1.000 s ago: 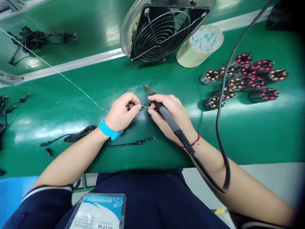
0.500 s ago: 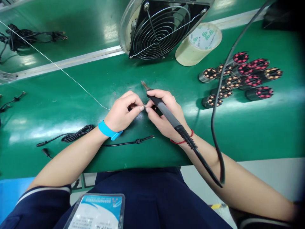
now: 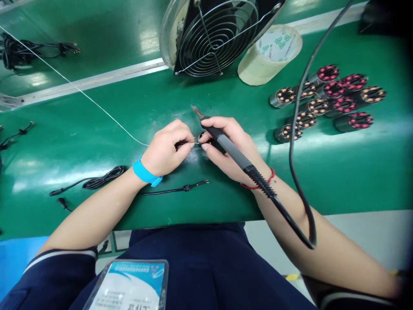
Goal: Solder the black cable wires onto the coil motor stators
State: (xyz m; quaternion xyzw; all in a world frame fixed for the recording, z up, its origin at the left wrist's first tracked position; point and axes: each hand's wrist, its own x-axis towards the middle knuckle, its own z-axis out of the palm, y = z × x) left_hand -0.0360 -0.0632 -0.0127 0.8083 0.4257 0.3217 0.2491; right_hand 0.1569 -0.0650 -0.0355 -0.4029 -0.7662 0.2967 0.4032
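My right hand (image 3: 237,153) is closed around a soldering iron (image 3: 226,144), its tip pointing up and left, away from my fingers. The thumb and fingers of that hand also touch a small dark part (image 3: 209,141), mostly hidden. My left hand (image 3: 169,146) pinches a thin, light wire at the fingertips, just left of the right hand. A long, thin solder-like wire (image 3: 106,114) runs from the upper left into the left hand. Something dark shows inside the left fist, too covered to name. Below the hands lies a black cable (image 3: 174,190) with stripped ends.
A fan (image 3: 214,47) with a wire guard stands ahead, beside a wide tape roll (image 3: 269,56). Several cylinders with copper or red windings (image 3: 318,106) stand at right. The iron's cord (image 3: 295,120) loops over my right forearm. A coiled black cable (image 3: 105,178) lies at left.
My right hand has shifted slightly right with the soldering iron, widening the gap between the fingertips. The thin wire now shows straight across that gap. My left hand is nearly still.
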